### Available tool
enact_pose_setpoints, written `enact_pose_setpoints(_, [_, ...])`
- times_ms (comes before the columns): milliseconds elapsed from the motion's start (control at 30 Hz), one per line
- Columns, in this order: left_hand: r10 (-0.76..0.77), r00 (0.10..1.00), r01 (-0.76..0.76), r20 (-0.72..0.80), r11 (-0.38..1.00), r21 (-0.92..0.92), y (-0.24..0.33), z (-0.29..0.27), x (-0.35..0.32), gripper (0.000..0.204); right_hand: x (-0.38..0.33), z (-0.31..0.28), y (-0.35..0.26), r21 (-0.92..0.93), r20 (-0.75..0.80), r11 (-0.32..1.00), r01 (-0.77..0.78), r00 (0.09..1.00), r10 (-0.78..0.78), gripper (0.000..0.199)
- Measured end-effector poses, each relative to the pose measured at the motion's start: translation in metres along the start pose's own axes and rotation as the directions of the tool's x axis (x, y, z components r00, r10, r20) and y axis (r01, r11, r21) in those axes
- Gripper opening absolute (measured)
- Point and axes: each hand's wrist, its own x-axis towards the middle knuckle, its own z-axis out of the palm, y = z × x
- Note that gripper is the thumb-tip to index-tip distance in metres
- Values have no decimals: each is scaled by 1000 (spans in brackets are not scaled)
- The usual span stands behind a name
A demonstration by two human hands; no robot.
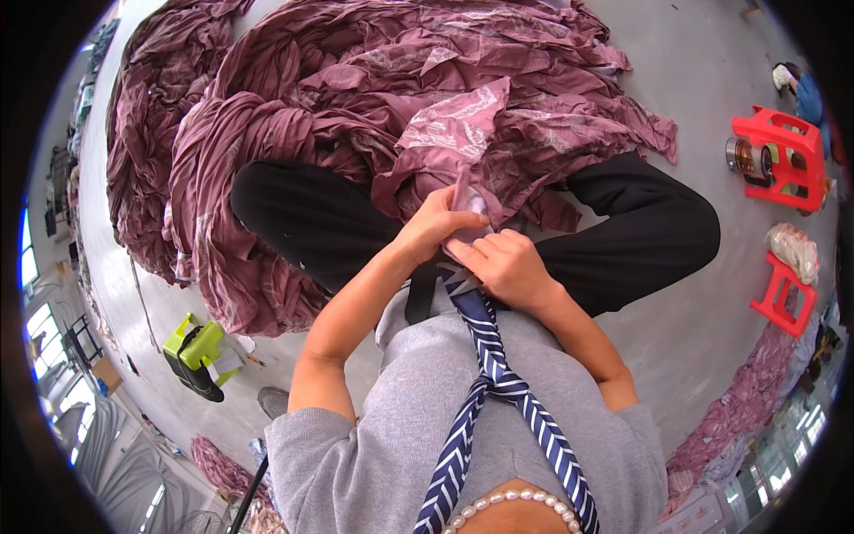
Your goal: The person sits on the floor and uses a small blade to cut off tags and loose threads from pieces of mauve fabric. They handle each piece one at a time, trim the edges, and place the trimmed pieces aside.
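Observation:
A large heap of mauve fabric with pale print (356, 67) spreads over the floor in front of me and up against my crossed legs. One end of it comes up to my lap, where both hands meet. My left hand (436, 222) pinches the fabric's edge between thumb and fingers, its pale underside turned up. Close beside it, my right hand (507, 262) grips the same edge, fingers curled and thumb on top. Just below the hands, a grey pointed thing (460, 281) shows by the striped navy tie (485, 334); its kind is unclear.
On the right stands a red plastic stool (796, 169), with a glass pot (749, 158) at it. Nearer is a second red stool (783, 298) with a plastic bag (792, 249). A lime-green and black plastic item (197, 351) sits at left. More printed fabric (743, 405) lies lower right.

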Motion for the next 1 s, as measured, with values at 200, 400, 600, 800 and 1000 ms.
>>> enact_pose_setpoints(200, [358,897,-81,-258,708,701,-8,-20,4,30,2,11,-3,24,31,1000,9,999,-10,25])
enact_pose_setpoints(400, [520,800,-226,-301,725,651,-8,-30,-6,32,15,17,-8,352,9,934,-52,999,53,27])
enact_pose_setpoints(600, [427,876,-338,-225,876,345,-3,-25,-15,27,39,15,30,705,-43,562,-433,765,643,27])
enact_pose_setpoints(800, [376,918,-373,-127,927,47,-2,-20,-17,25,47,26,34,749,-22,541,-383,802,598,11])
enact_pose_setpoints(1000, [378,908,-385,-182,923,0,-14,-25,-14,22,46,26,38,943,80,206,-263,776,626,12])
